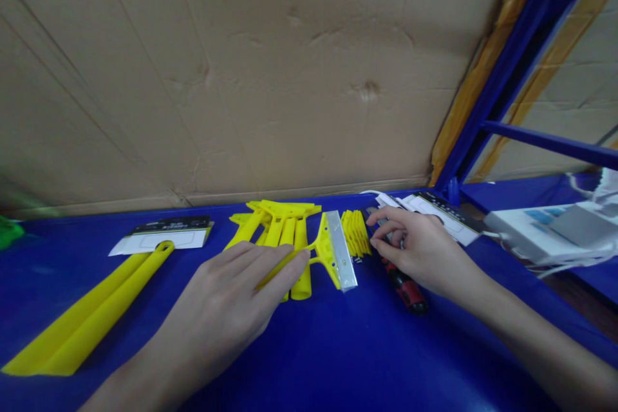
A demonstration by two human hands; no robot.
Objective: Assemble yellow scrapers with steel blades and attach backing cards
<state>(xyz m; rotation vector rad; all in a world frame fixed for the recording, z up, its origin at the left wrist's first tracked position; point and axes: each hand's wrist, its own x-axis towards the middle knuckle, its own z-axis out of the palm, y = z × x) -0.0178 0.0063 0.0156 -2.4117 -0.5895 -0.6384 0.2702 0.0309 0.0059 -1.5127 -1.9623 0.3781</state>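
My left hand (241, 283) is closed around the handle of a yellow scraper (324, 251), whose flat metal blade (342, 251) points right. Behind that hand lie several yellow scraper handles (284, 215) in a pile. My right hand (415, 241) hovers over the right side with its fingers curled and thumb and fingertips close together; whatever they may hold is too small to make out. Beneath it rests a red and black screwdriver (410, 293), partly covered by the fingers. Just left of the fingertips stands a row of small yellow plastic pieces (356, 232), with tiny screws (358, 260) in front.
Two long yellow handles (91, 315) with a black and white card (164, 235) lie at left on the blue table (347, 360). More cards (444, 215) sit at back right. Beyond a blue metal frame (512, 71) is a white device with cables (555, 232). Cardboard (290, 77) rises behind.
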